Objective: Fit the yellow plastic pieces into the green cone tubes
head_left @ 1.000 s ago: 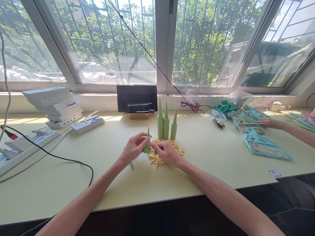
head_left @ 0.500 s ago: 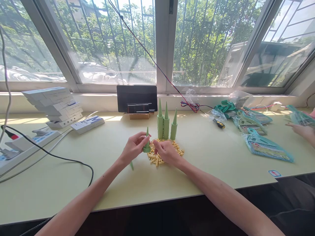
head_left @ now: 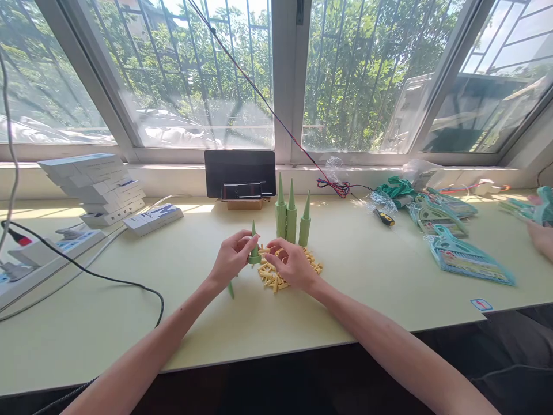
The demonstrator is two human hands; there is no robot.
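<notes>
Your left hand [head_left: 230, 255] pinches a green cone [head_left: 254, 254]; your right hand [head_left: 292, 265] curves over yellow pegs [head_left: 275, 282], its grip unclear.

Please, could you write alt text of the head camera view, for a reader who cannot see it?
A person's left hand holds a green cone; the right hand is over a pile of small yellow pieces on a pale table. Three pointed green columns stand behind the pile, white boxes to the left.
</notes>
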